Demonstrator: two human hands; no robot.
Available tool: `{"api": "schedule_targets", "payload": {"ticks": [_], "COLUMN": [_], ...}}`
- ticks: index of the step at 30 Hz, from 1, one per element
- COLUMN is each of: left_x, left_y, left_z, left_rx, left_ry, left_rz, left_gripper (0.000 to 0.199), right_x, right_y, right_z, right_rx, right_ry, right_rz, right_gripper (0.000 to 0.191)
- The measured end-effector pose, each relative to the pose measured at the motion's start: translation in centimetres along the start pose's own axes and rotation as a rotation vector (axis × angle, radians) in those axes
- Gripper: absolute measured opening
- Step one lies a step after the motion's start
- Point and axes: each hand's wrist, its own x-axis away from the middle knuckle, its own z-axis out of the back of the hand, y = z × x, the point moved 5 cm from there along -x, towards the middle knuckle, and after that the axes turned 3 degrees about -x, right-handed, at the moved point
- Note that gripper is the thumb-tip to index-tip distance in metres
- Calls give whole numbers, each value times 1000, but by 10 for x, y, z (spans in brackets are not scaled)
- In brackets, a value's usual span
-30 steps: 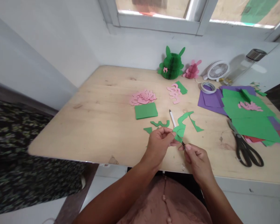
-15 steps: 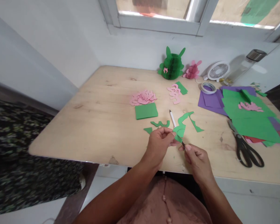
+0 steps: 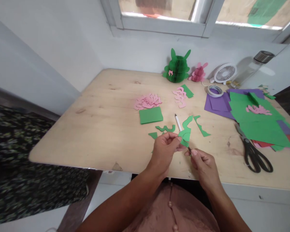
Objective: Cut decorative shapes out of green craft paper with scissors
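Near the table's front edge, my left hand (image 3: 168,145) pinches a piece of green paper (image 3: 186,134) between thumb and fingers. A curved line shows on this paper, and a wavy green part stretches from it toward the back. My right hand (image 3: 204,162) is closed around small scissors (image 3: 189,149), whose dark blades meet the paper's lower edge; their handles are hidden in my fingers. Just behind the paper lies a white pen (image 3: 178,122) with a dark tip. Green offcuts (image 3: 165,128) lie left of it, and a curved green scrap (image 3: 202,127) lies to the right.
A folded green card (image 3: 151,115) and pink cutouts (image 3: 148,101) lie behind my hands. Large black scissors (image 3: 253,153) rest at right beside green sheets (image 3: 253,112). Along the wall stand a green paper figure (image 3: 177,69), pink figure (image 3: 197,73), fan (image 3: 224,73) and bottle (image 3: 250,69).
The green paper in my left hand has turned slightly, and its wavy part has shifted left, away from the curved scrap. Both hands stay in nearly the same place.
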Motion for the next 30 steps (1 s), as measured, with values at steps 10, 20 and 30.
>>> {"api": "schedule_targets", "payload": {"ticks": [10, 20, 30], "left_x": [-2, -5, 6], "left_y": [-5, -9, -20], "left_z": [3, 10, 6], "left_rx": [-5, 74, 26], "left_ry": [12, 31, -39], "left_rz": [2, 3, -2], "left_gripper": [19, 23, 17], "right_x": [-1, 3, -9], "right_y": [-4, 2, -21], "right_z": [-1, 6, -6], "right_rx": [13, -165, -155], "right_ry": [-33, 21, 130], "right_rz": [-15, -60, 48], "right_gripper": [42, 41, 17]}}
